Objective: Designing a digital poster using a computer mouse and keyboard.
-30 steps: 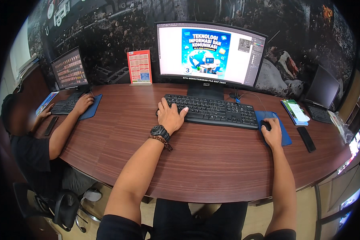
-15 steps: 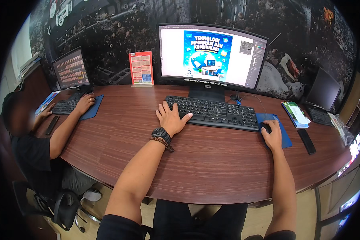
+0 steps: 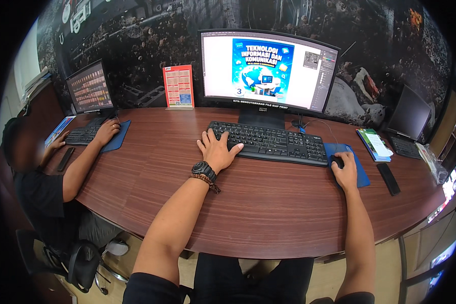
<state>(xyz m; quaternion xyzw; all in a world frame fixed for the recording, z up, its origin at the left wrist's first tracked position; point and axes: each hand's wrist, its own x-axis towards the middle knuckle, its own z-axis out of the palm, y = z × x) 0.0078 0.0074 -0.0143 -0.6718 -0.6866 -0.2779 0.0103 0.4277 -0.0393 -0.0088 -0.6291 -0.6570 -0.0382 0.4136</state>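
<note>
My left hand point(image 3: 217, 152) rests on the left end of a black keyboard point(image 3: 273, 143), its fingers spread over the keys and the thumb stretched out to the right. A dark watch point(image 3: 203, 169) and a beaded bracelet point(image 3: 202, 178) circle that wrist. Over on the right, my right hand point(image 3: 345, 169) is curled over a black computer mouse point(image 3: 336, 161), partly covering it. The mouse sits on a blue mouse pad point(image 3: 361, 175). Behind the keyboard stands a curved monitor point(image 3: 215, 71), its screen showing a blue cover design in an editing window.
A red-bordered desk calendar point(image 3: 179, 86) stands left of the monitor. At the left, a seated person works at another keyboard point(image 3: 83, 135) and monitor point(image 3: 89, 87). To my right lie a black phone point(image 3: 388, 179), booklets point(image 3: 374, 144) and a dark laptop point(image 3: 410, 114).
The fingers of my left hand have shifted slightly on the keys. My right hand stays on the mouse, and the screen looks the same.
</note>
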